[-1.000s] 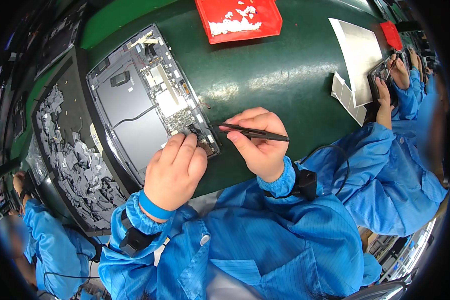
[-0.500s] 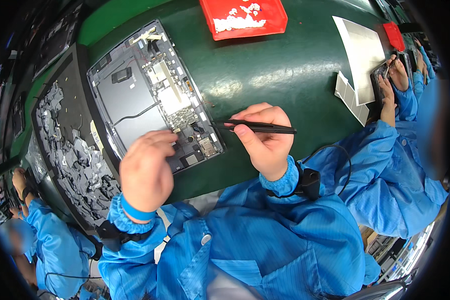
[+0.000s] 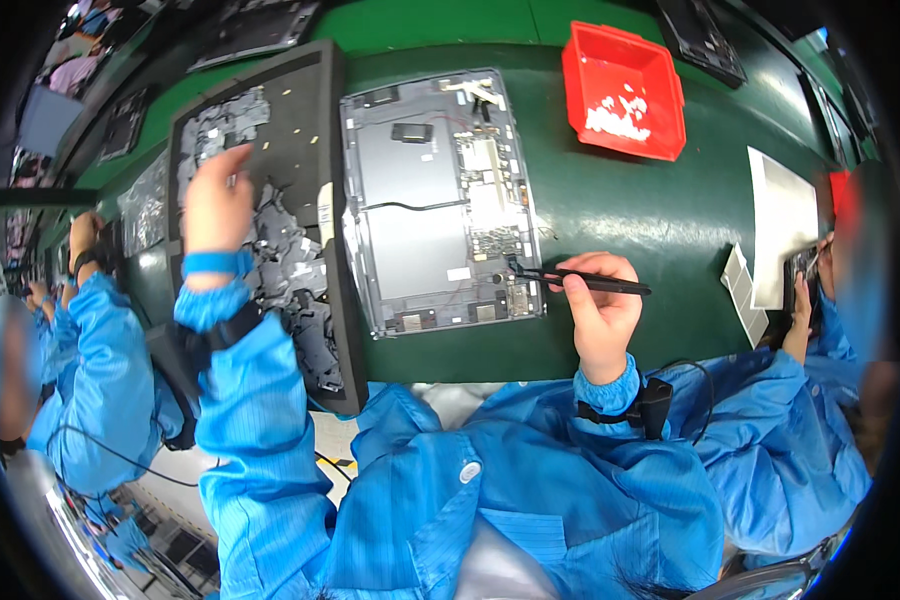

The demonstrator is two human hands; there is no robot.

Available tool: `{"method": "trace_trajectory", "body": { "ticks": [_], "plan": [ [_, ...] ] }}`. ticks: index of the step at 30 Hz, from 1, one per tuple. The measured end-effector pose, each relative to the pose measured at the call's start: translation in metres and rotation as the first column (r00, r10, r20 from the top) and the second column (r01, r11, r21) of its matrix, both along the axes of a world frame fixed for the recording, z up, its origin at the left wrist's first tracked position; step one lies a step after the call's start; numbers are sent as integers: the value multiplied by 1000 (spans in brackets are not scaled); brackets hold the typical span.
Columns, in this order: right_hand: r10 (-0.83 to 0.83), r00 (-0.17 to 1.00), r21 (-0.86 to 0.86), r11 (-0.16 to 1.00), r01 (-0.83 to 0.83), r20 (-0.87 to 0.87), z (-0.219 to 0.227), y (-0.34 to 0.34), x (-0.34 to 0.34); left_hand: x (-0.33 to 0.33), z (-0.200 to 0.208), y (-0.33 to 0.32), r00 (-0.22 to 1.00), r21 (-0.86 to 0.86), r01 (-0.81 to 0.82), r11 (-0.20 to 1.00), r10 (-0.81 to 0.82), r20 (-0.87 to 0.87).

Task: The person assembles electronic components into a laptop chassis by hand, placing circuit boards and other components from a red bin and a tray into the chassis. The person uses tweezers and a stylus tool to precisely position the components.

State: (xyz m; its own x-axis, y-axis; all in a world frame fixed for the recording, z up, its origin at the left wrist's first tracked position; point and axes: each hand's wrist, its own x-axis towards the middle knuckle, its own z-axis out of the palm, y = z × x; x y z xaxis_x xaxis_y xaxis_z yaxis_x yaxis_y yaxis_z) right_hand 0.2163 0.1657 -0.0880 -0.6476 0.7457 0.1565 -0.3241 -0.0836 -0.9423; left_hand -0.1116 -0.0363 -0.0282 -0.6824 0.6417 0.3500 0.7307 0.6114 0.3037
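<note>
My right hand (image 3: 604, 315) grips black tweezers (image 3: 610, 284) between thumb and fingers. Their tips reach over the right edge of an opened laptop chassis (image 3: 410, 260), by a small dark part below the circuit board (image 3: 495, 243). Whether the tips pinch that part is too small to tell. Off to the left, my left hand (image 3: 218, 210) is above a black foam tray (image 3: 295, 95) filled with loose grey pieces (image 3: 288, 245). Its visible fingers are apart, and nothing shows between them.
A red bin (image 3: 625, 90) with small white pieces stands beyond the chassis on the right. White sheets (image 3: 782, 225) lie farther right, near a co-worker's hands (image 3: 800, 310). Another co-worker's sleeve (image 3: 95, 350) is at left. More device parts (image 3: 705, 40) lie along the far edge.
My left hand has left the chassis and moved left over the foam tray. My right hand still holds the tweezers near the chassis's lower right. The whole view has shifted and turned.
</note>
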Motion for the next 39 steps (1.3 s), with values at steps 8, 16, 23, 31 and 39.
{"method": "trace_trajectory", "body": {
  "ticks": [8,16,23,31,39],
  "plan": [
    [-3,1000,-76,997,3,6,3,0,1,34,24,-2,990,-280,-125,952,139,31],
    [15,999,-58,998,-13,35,4,3,4,36,14,-5,922,-509,268,818,-371,-111],
    [8,1000,-98,995,-10,-22,5,1,1,42,31,-6,915,-513,344,787,-404,-6],
    [-3,999,-69,998,0,-42,4,1,2,25,34,-21,917,-521,377,766,-388,95],
    [-17,999,-82,997,13,-46,7,4,4,28,70,-31,984,-292,146,945,-108,144]
  ]
}}
